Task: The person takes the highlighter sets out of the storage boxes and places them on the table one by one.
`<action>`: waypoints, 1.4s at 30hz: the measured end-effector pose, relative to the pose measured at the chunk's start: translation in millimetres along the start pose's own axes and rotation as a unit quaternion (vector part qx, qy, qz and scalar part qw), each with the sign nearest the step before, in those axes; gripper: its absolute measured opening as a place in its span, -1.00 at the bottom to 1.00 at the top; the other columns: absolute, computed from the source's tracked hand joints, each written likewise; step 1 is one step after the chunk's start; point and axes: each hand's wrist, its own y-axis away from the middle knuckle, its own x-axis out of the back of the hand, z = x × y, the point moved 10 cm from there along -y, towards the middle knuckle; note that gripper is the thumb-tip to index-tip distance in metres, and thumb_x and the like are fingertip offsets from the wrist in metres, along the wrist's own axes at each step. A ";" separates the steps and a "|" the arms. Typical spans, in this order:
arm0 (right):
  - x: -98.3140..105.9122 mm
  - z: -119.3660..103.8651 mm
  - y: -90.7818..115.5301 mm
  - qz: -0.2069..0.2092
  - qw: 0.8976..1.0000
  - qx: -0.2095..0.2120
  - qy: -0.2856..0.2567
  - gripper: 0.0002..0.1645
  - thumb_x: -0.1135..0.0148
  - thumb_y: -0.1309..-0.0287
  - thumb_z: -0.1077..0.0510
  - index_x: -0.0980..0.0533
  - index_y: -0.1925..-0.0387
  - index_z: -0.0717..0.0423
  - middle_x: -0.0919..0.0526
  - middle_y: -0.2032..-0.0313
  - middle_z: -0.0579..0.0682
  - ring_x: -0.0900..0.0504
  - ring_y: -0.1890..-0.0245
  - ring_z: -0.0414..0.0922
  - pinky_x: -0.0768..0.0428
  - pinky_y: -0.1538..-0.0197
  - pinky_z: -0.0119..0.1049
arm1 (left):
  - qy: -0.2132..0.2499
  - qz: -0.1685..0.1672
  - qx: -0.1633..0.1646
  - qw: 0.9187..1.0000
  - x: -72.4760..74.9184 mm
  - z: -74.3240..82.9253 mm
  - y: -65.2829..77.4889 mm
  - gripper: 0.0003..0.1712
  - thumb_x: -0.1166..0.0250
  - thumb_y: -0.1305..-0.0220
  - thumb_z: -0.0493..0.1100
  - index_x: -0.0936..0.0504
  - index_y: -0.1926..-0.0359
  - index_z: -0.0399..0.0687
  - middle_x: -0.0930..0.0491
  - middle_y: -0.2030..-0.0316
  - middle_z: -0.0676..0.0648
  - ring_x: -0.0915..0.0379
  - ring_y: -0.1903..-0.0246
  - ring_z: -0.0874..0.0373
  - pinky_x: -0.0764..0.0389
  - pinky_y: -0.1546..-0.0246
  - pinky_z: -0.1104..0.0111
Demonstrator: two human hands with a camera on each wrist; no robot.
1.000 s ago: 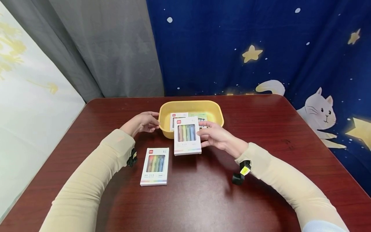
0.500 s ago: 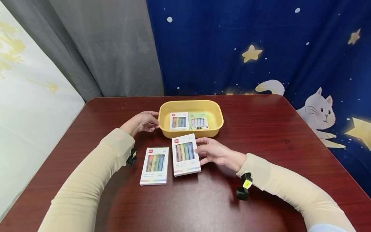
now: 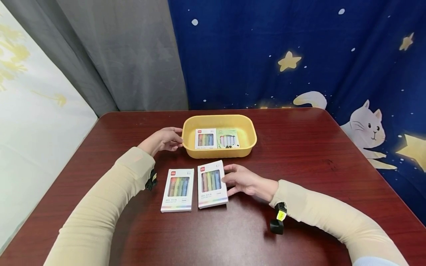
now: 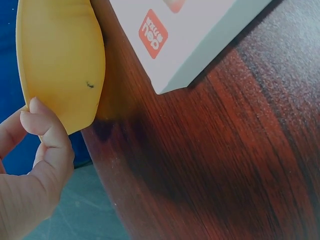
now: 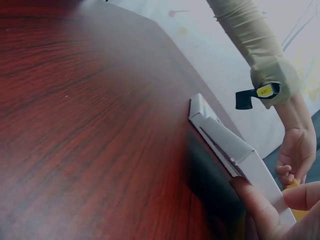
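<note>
My left hand (image 3: 163,140) pinches the left end of the yellow bin (image 3: 219,153) by its rim, thumb and finger showing there in the left wrist view. Inside the bin lie a white box with a window of coloured pens (image 3: 205,139) and a green pen box (image 3: 227,138). My right hand (image 3: 244,181) grips a white pen box (image 3: 212,184) by its right edge, fingers and thumb on either side. That box is slightly turned, with a dark shadow under it in the right wrist view. A matching white pen box (image 3: 178,190) lies just left of it.
The dark red wooden table (image 3: 299,155) carries everything. A blue starry curtain (image 3: 239,55) and a grey curtain (image 3: 133,55) hang behind its far edge. Each wrist wears a small black camera, the right one (image 3: 279,220) hanging low beside the sleeve.
The right hand has brought the white pen box from in front of the bin down toward me, beside the other white box. Both boxes in the bin are now uncovered. The left hand stays put.
</note>
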 end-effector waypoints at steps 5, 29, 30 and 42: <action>-2.1 4.4 0.6 0.007 1.000 0.002 0.006 -0.42 0.03 -0.04 0.48 -0.04 -0.12 0.35 -0.55 0.30 0.15 -0.60 0.34 -0.03 -0.60 0.27 0.03 | 0.000 0.000 0.001 1.000 0.0 -0.3 -0.6 -0.28 -0.05 -0.24 -0.40 -0.03 -0.37 -0.02 -0.40 0.14 -0.17 -0.44 0.62 0.26 -0.44 0.57 0.51; -4.3 9.7 -0.9 0.058 0.993 0.021 0.097 -0.38 -0.06 -0.05 0.43 -0.06 -0.14 0.39 -0.46 0.35 0.08 -0.53 0.57 -0.16 -0.61 0.49 -0.29 | -0.005 0.007 0.011 1.000 0.5 0.1 -0.3 -0.30 -0.05 -0.25 -0.39 -0.04 -0.37 0.00 -0.39 0.10 -0.19 -0.43 0.60 0.25 -0.45 0.55 0.51; -4.8 9.5 -0.9 0.057 0.993 0.023 0.098 -0.39 -0.05 -0.06 0.43 -0.06 -0.14 0.39 -0.45 0.36 0.08 -0.53 0.58 -0.16 -0.61 0.48 -0.29 | -0.005 0.009 0.012 1.000 0.6 -0.1 -0.3 -0.30 -0.05 -0.26 -0.38 -0.05 -0.37 0.00 -0.39 0.10 -0.19 -0.44 0.60 0.25 -0.45 0.55 0.51; -8.3 4.4 -2.6 0.051 0.987 0.035 0.146 -0.46 -0.06 -0.09 0.44 -0.10 -0.09 0.41 -0.43 0.40 0.09 -0.51 0.56 -0.12 -0.63 0.45 -0.24 | -0.007 0.005 0.009 1.000 0.4 0.8 0.4 -0.30 -0.05 -0.26 -0.39 -0.05 -0.37 -0.02 -0.42 0.17 -0.16 -0.44 0.60 0.25 -0.45 0.55 0.51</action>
